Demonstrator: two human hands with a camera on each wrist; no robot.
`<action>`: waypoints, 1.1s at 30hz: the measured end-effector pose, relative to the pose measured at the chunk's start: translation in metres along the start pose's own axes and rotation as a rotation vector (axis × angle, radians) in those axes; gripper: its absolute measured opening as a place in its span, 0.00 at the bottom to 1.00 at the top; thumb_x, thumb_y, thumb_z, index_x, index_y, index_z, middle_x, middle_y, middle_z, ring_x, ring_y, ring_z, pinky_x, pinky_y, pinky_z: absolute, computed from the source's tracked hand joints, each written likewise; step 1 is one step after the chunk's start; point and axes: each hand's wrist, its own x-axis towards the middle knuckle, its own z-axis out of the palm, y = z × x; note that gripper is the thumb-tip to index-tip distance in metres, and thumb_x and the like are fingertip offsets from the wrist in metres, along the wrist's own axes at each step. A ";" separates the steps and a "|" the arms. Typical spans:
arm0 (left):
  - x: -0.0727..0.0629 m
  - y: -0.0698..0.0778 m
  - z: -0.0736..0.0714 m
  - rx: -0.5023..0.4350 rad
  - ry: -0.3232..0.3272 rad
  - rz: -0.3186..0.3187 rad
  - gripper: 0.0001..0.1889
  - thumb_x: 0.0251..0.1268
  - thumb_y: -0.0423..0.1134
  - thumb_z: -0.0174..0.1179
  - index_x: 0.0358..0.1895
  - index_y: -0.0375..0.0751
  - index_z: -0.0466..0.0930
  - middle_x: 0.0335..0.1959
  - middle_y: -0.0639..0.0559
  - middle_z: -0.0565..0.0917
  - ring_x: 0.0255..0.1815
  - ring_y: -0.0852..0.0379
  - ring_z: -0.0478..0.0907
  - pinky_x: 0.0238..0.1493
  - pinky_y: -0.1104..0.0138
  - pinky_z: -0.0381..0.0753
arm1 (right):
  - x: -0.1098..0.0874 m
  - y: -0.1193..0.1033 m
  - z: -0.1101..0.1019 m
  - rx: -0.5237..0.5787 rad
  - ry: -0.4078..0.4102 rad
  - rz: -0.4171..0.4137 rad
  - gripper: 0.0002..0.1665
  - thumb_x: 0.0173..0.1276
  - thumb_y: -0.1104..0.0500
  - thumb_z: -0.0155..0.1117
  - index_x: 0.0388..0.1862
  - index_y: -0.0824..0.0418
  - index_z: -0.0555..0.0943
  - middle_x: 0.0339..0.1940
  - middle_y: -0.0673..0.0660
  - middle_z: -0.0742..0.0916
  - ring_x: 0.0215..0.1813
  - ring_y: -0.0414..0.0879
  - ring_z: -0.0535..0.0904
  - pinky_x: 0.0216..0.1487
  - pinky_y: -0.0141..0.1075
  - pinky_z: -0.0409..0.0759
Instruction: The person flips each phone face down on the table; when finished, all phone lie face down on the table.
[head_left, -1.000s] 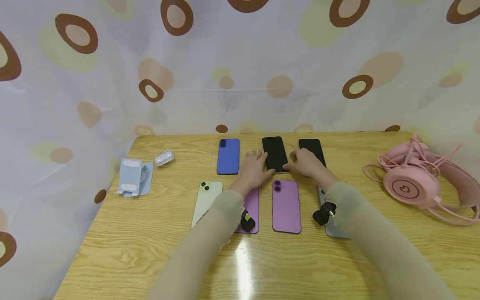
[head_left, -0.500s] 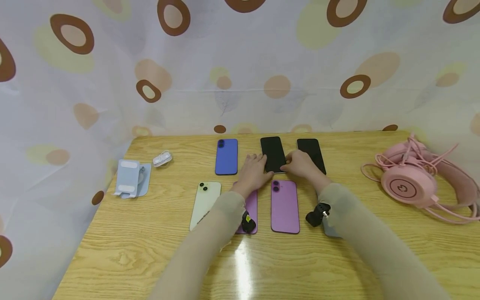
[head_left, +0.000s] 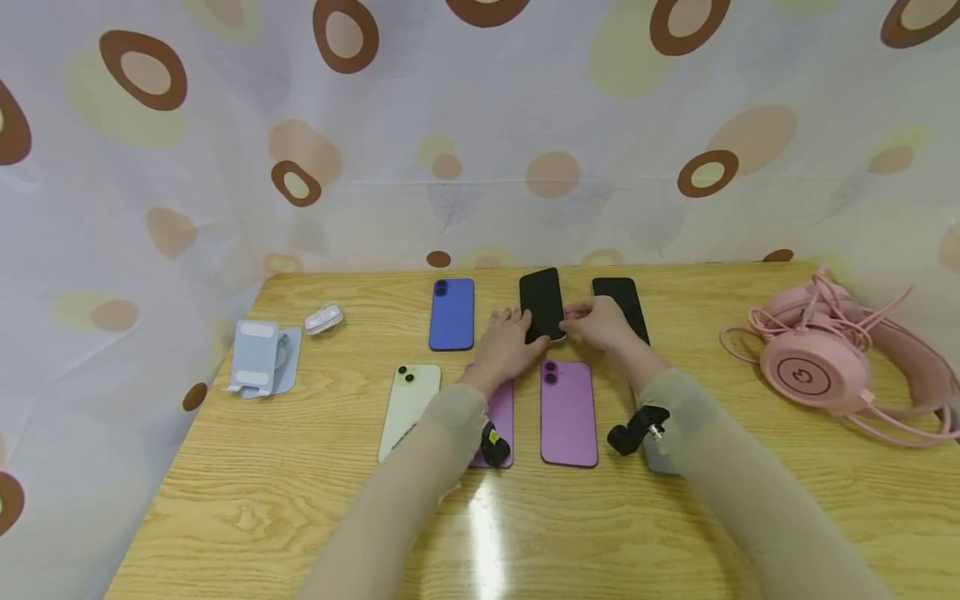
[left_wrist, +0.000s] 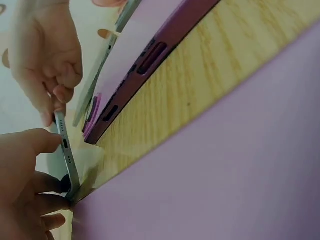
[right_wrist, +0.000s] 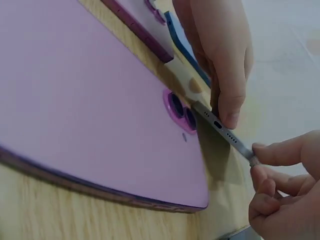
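A smartphone with a black screen (head_left: 542,302) is in the back row, its right side tipped up off the table. My left hand (head_left: 506,345) holds its left edge with the fingers, thumb at the bottom edge. With thumb and fingertips, my right hand (head_left: 602,323) pinches the lower right corner. The right wrist view shows the phone's bottom edge with its charging port (right_wrist: 218,125) between both hands. A purple phone (head_left: 567,412) lies face down just in front. Another purple phone (head_left: 501,417) is partly covered by my left wrist.
Beside the held phone lie a blue phone (head_left: 452,314) and a second black-screened phone (head_left: 628,308). A pale green phone (head_left: 411,400) and a grey-blue phone (head_left: 660,457) are partly under my sleeves. Pink headphones (head_left: 817,367), a phone stand (head_left: 257,358) and a white cable bundle (head_left: 324,317) stand farther out.
The black-screened phone lay flat before; its right side is now raised. My right hand has gone from reaching to its corner to pinching it, while my left hand has stayed nearly in place.
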 end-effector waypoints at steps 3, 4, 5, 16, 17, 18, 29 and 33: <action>0.000 -0.003 -0.001 -0.101 0.012 -0.020 0.35 0.72 0.59 0.43 0.73 0.40 0.58 0.73 0.44 0.59 0.75 0.45 0.49 0.74 0.54 0.44 | -0.001 -0.004 -0.001 0.061 0.008 -0.037 0.25 0.69 0.61 0.61 0.63 0.69 0.73 0.55 0.66 0.79 0.58 0.57 0.73 0.59 0.46 0.72; -0.001 -0.004 -0.001 -0.141 0.019 -0.028 0.34 0.72 0.59 0.43 0.73 0.40 0.59 0.73 0.44 0.60 0.75 0.45 0.49 0.74 0.53 0.45 | -0.001 -0.005 0.000 0.065 0.011 -0.058 0.24 0.70 0.61 0.60 0.63 0.68 0.73 0.55 0.66 0.80 0.58 0.56 0.73 0.60 0.46 0.72; -0.001 -0.006 -0.002 -0.182 0.024 -0.036 0.34 0.72 0.59 0.44 0.73 0.41 0.59 0.72 0.44 0.61 0.75 0.44 0.49 0.73 0.52 0.47 | 0.000 -0.007 0.001 0.069 0.012 -0.075 0.24 0.70 0.61 0.60 0.63 0.68 0.74 0.54 0.66 0.80 0.58 0.56 0.73 0.60 0.46 0.72; -0.004 -0.013 -0.020 -0.490 0.164 -0.018 0.25 0.70 0.42 0.50 0.67 0.36 0.69 0.62 0.42 0.75 0.67 0.47 0.66 0.73 0.55 0.50 | 0.005 -0.025 0.019 0.101 -0.065 -0.170 0.23 0.71 0.59 0.59 0.63 0.62 0.75 0.54 0.61 0.79 0.51 0.54 0.71 0.52 0.50 0.74; -0.004 -0.013 -0.022 -0.504 0.183 -0.018 0.24 0.69 0.40 0.51 0.67 0.36 0.69 0.61 0.43 0.76 0.67 0.48 0.67 0.72 0.55 0.54 | 0.005 -0.027 0.022 0.102 -0.070 -0.173 0.23 0.70 0.59 0.60 0.63 0.62 0.75 0.54 0.61 0.79 0.50 0.54 0.72 0.52 0.50 0.74; -0.005 -0.014 -0.023 -0.510 0.201 -0.022 0.24 0.69 0.40 0.51 0.66 0.36 0.70 0.61 0.43 0.76 0.66 0.48 0.67 0.70 0.56 0.59 | 0.005 -0.028 0.024 0.103 -0.072 -0.175 0.23 0.70 0.58 0.60 0.62 0.62 0.75 0.54 0.61 0.79 0.50 0.54 0.72 0.52 0.50 0.74; -0.010 -0.023 -0.034 -0.512 0.277 -0.066 0.18 0.69 0.41 0.50 0.55 0.37 0.80 0.51 0.45 0.82 0.64 0.48 0.70 0.74 0.57 0.47 | 0.009 -0.030 0.035 0.082 -0.162 -0.241 0.23 0.71 0.59 0.59 0.63 0.63 0.75 0.53 0.62 0.80 0.53 0.55 0.73 0.53 0.47 0.75; -0.012 -0.028 -0.034 -0.484 0.291 -0.084 0.18 0.68 0.41 0.52 0.55 0.36 0.80 0.52 0.44 0.82 0.63 0.47 0.71 0.74 0.59 0.46 | 0.011 -0.025 0.035 0.007 -0.199 -0.253 0.24 0.70 0.62 0.58 0.64 0.66 0.72 0.52 0.64 0.79 0.54 0.56 0.73 0.52 0.46 0.75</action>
